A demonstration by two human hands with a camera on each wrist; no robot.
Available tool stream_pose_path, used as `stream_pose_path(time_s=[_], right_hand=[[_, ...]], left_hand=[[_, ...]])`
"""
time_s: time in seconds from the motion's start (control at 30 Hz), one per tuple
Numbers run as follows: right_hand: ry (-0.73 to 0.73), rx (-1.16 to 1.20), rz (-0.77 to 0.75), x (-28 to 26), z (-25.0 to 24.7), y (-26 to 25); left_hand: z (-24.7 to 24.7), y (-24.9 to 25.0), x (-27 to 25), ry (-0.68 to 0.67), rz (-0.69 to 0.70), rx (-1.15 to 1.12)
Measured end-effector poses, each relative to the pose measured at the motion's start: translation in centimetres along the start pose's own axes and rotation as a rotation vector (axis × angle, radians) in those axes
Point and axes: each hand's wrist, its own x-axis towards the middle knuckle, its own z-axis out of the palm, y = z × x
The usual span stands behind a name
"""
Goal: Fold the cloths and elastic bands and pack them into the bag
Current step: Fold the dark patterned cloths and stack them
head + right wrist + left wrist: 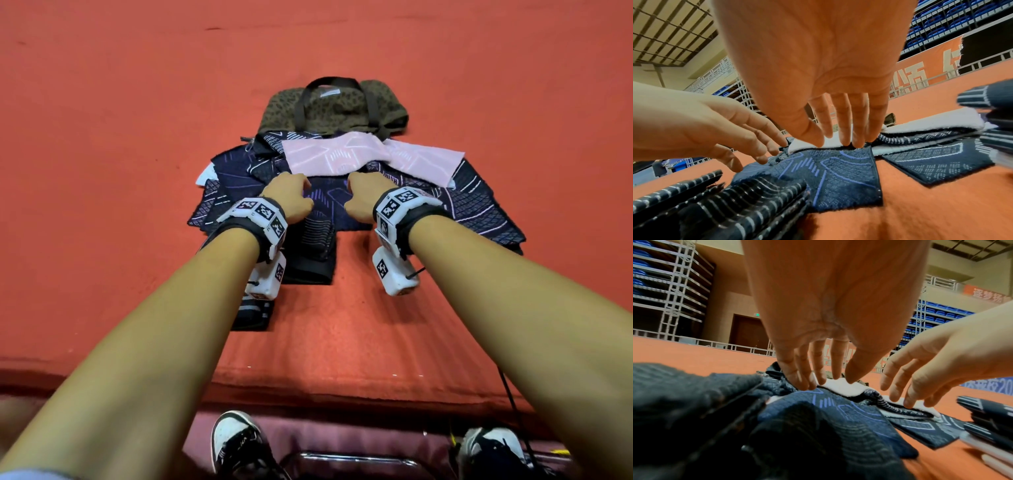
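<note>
Here the far edge of the navy patterned cloth point(329, 205) at frame centre is being reached for; the pink cloth point(370, 159) lapping it could be dragged along if caught. The left hand point(291, 197) and right hand point(364, 195) are held palm-down, fingers extended and relaxed, tips on the edge, nothing gripped. The leopard-print bag point(332, 109) lies beyond, above centre.

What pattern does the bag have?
The bag has an olive-brown leopard print with dark handles; the head view shows it best.
</note>
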Motion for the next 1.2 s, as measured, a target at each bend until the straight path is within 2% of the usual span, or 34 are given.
stream_pose_path(time_s=[0.53,0.73,0.9,1.07,1.2], right_hand=[[-0.074,-0.043,0.016,3.6,1.9,0.1],[-0.185,-0.113,0.07,3.0,4.0,1.1],[-0.135,-0.039,0.169,2.6,3.7,0.5],[-0.021,0.015,0.112,2.5,2.6,1.2],[0.026,0.025,0.093,1.9,0.9,1.1]], left_hand=[[1.7,-2.0,3.5,-0.113,-0.148,0.039],[2.2,-2.2,3.7,-0.099,-0.099,0.021],[2.0,-1.2,3.7,-0.022,-0.038,-0.044],[1.6,0.9,3.7,0.071,0.058,-0.159],[1.0,3.5,3.5,0.079,0.149,-0.251]])
